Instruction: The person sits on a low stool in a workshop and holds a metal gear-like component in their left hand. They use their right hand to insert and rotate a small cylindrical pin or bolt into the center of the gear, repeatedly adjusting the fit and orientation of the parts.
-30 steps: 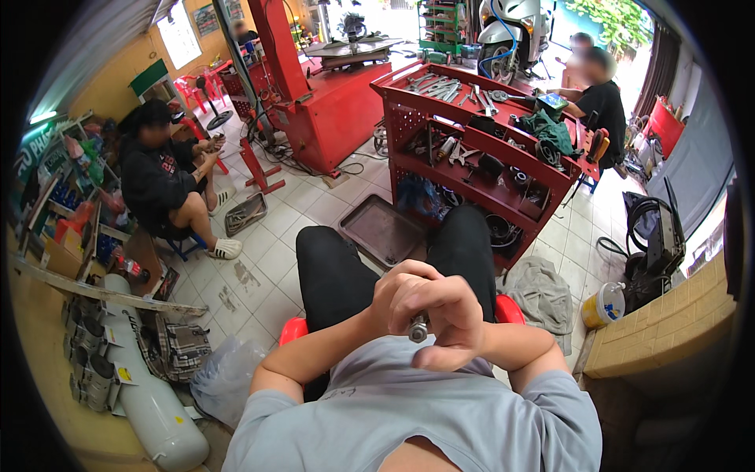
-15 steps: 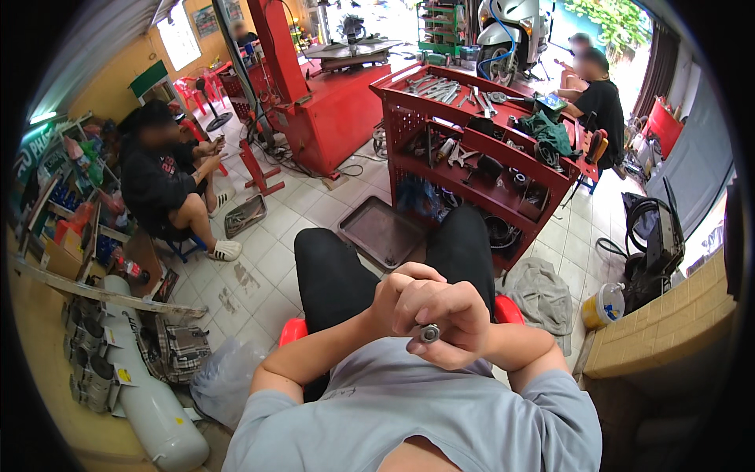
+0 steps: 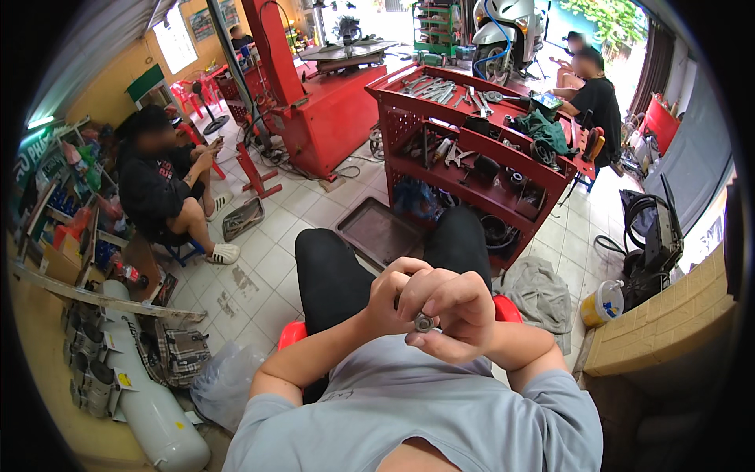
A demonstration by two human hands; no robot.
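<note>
Both my hands are raised together in front of my chest. My right hand (image 3: 458, 311) pinches a small round metal part (image 3: 424, 322) between thumb and curled fingers. Its ringed end, with a dark centre, points toward me; its far end is hidden by the fingers. My left hand (image 3: 387, 297) is closed right against the right one, fingers curled behind it. What the left fingers grip, if anything, is hidden.
Ahead stands a red tool cart (image 3: 472, 149) with several wrenches (image 3: 435, 90) on top. A dark metal tray (image 3: 376, 234) lies on the tiles by my knees. People sit at left and far right. A grey gas cylinder (image 3: 161, 421) lies at lower left; a white bucket (image 3: 603, 305) stands right.
My hands have risen slightly, and the metal part has shifted a little up and left with them. Its ringed end has turned a bit in the right fingers.
</note>
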